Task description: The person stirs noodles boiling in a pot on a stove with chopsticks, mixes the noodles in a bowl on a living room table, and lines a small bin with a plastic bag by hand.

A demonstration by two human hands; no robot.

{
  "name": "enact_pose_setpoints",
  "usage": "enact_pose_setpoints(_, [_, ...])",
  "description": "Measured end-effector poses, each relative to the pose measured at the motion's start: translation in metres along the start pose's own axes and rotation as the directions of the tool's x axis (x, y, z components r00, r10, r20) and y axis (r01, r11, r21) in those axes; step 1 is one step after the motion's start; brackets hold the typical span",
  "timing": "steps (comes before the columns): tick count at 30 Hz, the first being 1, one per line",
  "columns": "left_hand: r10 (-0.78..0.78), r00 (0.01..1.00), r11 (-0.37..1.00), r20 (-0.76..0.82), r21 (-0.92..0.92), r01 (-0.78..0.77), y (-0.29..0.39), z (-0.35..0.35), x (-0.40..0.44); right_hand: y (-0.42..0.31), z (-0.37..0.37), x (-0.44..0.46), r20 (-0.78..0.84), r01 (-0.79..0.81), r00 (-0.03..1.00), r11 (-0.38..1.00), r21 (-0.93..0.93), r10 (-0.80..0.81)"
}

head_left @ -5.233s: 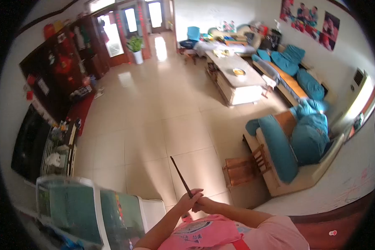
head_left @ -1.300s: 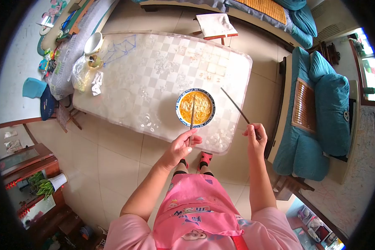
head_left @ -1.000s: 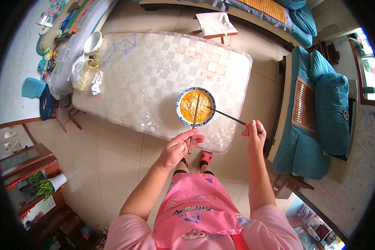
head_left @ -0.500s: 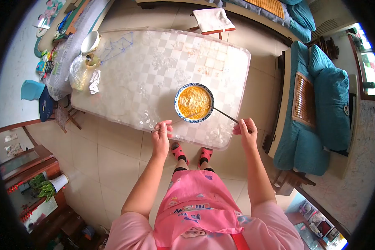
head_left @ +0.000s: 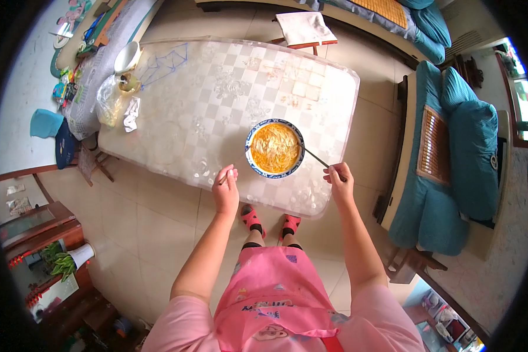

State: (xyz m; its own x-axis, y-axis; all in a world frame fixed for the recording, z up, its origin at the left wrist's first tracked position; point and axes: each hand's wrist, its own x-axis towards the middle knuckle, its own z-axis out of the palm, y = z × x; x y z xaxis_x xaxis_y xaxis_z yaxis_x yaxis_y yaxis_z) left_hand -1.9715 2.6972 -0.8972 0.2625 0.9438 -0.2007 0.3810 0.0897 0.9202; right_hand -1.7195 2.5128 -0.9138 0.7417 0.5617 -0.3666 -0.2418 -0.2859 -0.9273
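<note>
Noodles (head_left: 276,146) in an orange-yellow broth fill a blue-and-white bowl (head_left: 258,170), which stands on the pale, chequered table (head_left: 176,123), toward its right end and close to the edge nearest the person.

The left hand (head_left: 226,180) is over that near edge, to the left of the bowl and apart from it. Its thumb and fingers are drawn in, pinching a thin left chopstick (head_left: 222,181). A short dark end shows at the fingers, and a faint, blurred shaft slants up toward the bowl's left side; whether its tip touches the rim is too indistinct to tell.

The right hand (head_left: 337,175) is to the right of the bowl, near the table's right front corner. Its thumb and fingertips are pressed together on a dark right chopstick (head_left: 315,156), and the remaining fingers curl in. The shaft slants up and left to the bowl's right rim; how far the tip reaches over the noodles cannot be told. Neither hand touches the bowl itself, and the two are well apart, with the bowl between and slightly beyond them.

At the table's far left end a white container (head_left: 127,57), a brownish cup (head_left: 129,83), a clear plastic bag (head_left: 107,105) and a crumpled white paper (head_left: 131,114) sit near one another. Beyond the far edge is a stool with a white cloth (head_left: 304,28) over it. The person wears a pink apron (head_left: 276,273).
</note>
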Motion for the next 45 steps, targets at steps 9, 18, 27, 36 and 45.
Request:
enact_pose_setpoints(9, [-0.311, 0.95, 0.856, 0.034, -0.423, 0.296, -0.065, 0.032, 0.035, 0.057, 0.019, 0.022, 0.049, -0.311, 0.949, 0.906, 0.286, 0.311])
enact_pose_setpoints(18, [-0.392, 0.909, 0.739, 0.14, -0.541, 0.402, -0.068, 0.035, 0.037, 0.057, 0.04, 0.025, 0.176, -0.383, 0.923, 0.763, 0.521, 0.343])
enact_pose_setpoints(27, [-0.366, 0.922, 0.765, 0.129, -0.522, 0.377, -0.041, 0.011, 0.01, 0.032, 0.032, 0.0, 0.185, -0.296, 0.954, 0.824, 0.482, 0.235])
enact_pose_setpoints(36, [-0.239, 0.968, 0.918, 0.083, -0.305, 0.253, -0.016, -0.017, -0.007, -0.003, 0.032, -0.027, 0.223, 0.03, 0.975, 0.998, -0.063, -0.016])
enact_pose_setpoints(45, [0.006, 0.998, 0.99, 0.065, -0.142, 0.003, 0.01, 0.011, 0.03, 0.017, 0.014, -0.036, 0.144, -0.067, 0.986, 0.99, -0.126, 0.085])
